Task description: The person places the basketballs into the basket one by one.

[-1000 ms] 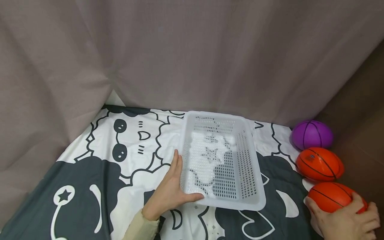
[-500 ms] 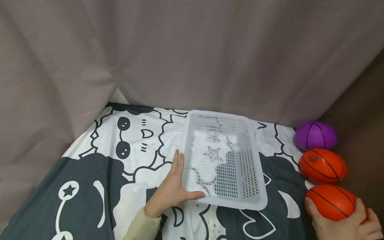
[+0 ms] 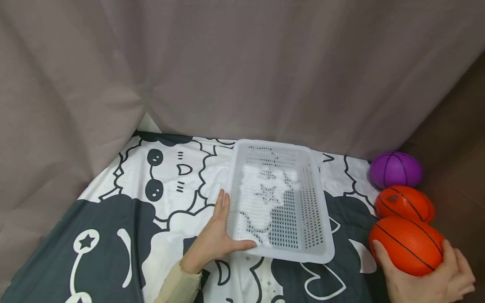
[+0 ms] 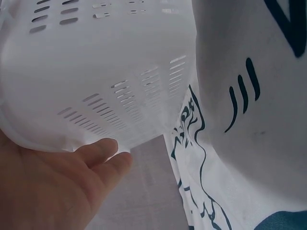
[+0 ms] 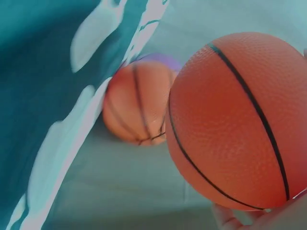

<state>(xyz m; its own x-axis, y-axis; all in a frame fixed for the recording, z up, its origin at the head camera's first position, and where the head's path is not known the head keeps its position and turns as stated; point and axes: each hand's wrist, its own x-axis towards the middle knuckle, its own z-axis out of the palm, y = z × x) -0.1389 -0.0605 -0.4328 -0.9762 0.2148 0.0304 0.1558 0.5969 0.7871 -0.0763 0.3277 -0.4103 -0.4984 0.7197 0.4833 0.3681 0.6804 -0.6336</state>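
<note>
A white perforated plastic basket [image 3: 327, 248] stands on the patterned cloth in the head view. My left hand [image 3: 212, 242] rests against its near left corner, fingers straight along the side and thumb laid over the front rim. The left wrist view shows two fingertips [image 4: 111, 160] touching the basket's slotted wall [image 4: 105, 62]. At the lower right, my right hand [image 3: 432, 277] grips an orange toy basketball [image 3: 409, 244], thumb on the left and fingers round the right. This ball [image 5: 235, 120] fills much of the right wrist view.
Behind the held ball are a second orange basketball [image 3: 403, 202] and a purple ball [image 3: 395, 170], lined up along the cloth's right edge. A grey-brown curtain [image 3: 242, 71] hangs at the back and sides. The cloth [image 3: 102, 214] has black-and-white cartoon drawings.
My right hand has brought the gripped basketball leftward and up towards the camera, so it looks larger and overlaps the second orange ball. The left hand stays at the basket.
</note>
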